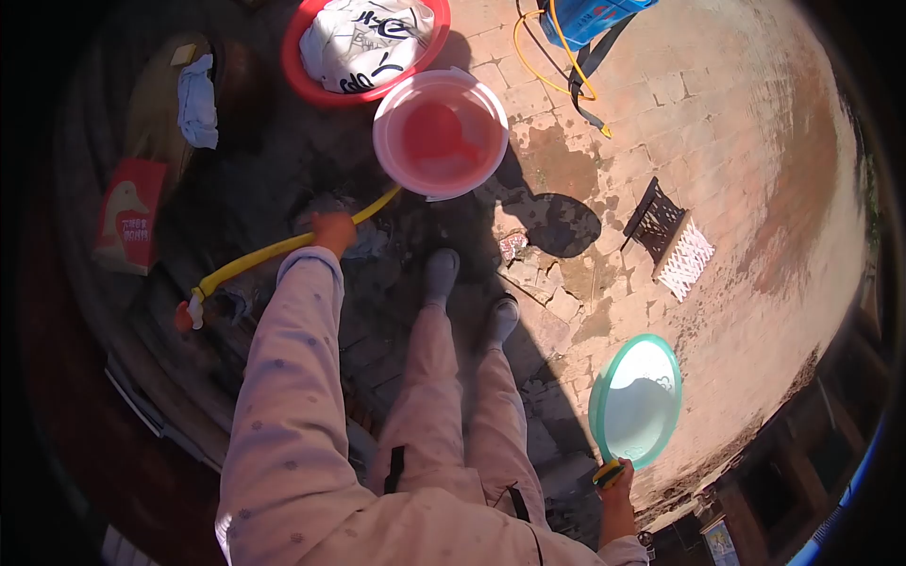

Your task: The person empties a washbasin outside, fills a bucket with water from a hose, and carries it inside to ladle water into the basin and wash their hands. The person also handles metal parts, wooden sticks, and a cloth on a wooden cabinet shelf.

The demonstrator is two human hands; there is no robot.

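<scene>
My left hand (332, 231) is closed around a yellow hose (260, 255). The hose runs from a fitting at the left to the near rim of a pale pink bucket (384, 156). Inside the bucket lies a red object (434, 132) shaped like a scoop. At the lower right my right hand (618, 486) grips the lower edge of a green-rimmed basin (596, 420), tilted on its side, its pale inner face showing. A small yellow and dark piece (609, 474), resembling a scrub sponge, is at the same hand.
A red basin (294, 71) with white printed cloth (363, 42) stands behind the bucket. A folding stool (672, 241) is on the brick ground at right. A blue container (590, 21) with straps lies top right. A red bag (132, 215) is at left; broken, wet paving lies mid-frame.
</scene>
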